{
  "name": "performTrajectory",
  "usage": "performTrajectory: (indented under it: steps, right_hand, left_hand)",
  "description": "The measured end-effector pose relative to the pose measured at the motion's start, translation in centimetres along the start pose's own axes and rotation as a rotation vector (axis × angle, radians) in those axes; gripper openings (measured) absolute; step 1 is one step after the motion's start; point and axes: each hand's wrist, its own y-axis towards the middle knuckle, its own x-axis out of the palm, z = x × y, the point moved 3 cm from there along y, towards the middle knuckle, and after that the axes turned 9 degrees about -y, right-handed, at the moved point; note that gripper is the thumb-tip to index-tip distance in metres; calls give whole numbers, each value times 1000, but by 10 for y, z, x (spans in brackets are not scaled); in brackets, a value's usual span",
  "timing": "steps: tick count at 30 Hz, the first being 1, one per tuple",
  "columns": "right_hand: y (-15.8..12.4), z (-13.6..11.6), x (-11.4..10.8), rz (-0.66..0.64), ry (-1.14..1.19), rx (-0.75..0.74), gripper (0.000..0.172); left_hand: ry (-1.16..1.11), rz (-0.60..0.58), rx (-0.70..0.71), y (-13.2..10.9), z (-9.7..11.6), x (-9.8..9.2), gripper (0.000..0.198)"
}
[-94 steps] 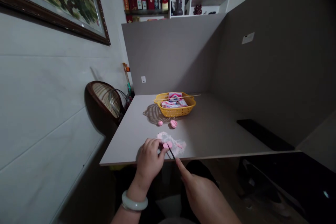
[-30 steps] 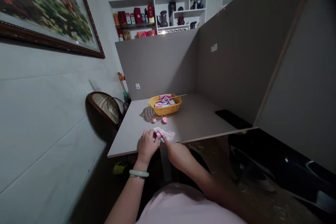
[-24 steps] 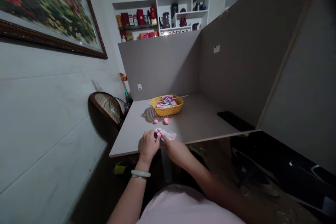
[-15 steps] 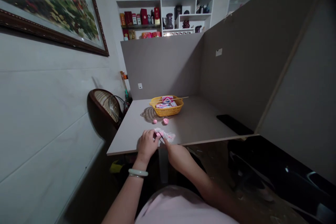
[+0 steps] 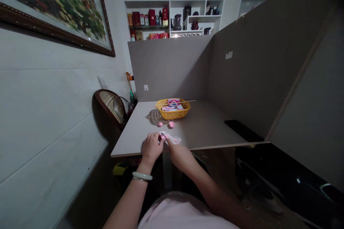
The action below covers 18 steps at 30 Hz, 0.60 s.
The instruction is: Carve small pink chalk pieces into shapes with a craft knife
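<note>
At the near edge of the grey table (image 5: pixel 206 128), our left hand (image 5: pixel 152 146) has its thumb and fingertips clamped on the left end of a small pink piece (image 5: pixel 162 137). The piece is over a crumpled, see-through film (image 5: pixel 176 140) smeared with pink. Our right hand (image 5: pixel 181 155) is closed around a thin dark tool (image 5: pixel 164 136), its forefinger stretched along it, and the tool's tip lies over the pink piece; at this size we cannot tell how deep it goes. Both grips match those of three seconds ago, when the tool also crossed the piece.

What has changed most is our view: it has drawn back, so the table looks smaller, and our pale pink shirt (image 5: pixel 185 211) now fills the bottom. Against half a second ago, we find only a slight turn of the head.

Beyond the film, a small pink ball (image 5: pixel 160 124) and a larger grooved pink lump (image 5: pixel 171 125) sit apart where they were, just in front of the yellow basket (image 5: pixel 176 115). It still holds white and pink boxes (image 5: pixel 172 108), with the thin stick (image 5: pixel 190 101) laid across its top.
</note>
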Motion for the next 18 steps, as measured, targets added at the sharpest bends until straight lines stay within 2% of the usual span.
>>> performTrajectory:
  steps: [3,8,14,18]
  right_hand:
    - [2,-1,1,-3,19,-4,37]
    - [-20,5,4,-20,18,-9,34]
    - [5,1,0,2,33,-3,37]
    - [5,1,3,-2,39,3,36]
  left_hand:
    - [5,4,-8,-1,-1,1,12]
    - [-6,-17,15,-1,-2,2,14]
    - [-12,-5,31,0,-1,-1,9]
    - [1,5,34,-4,2,-1,10]
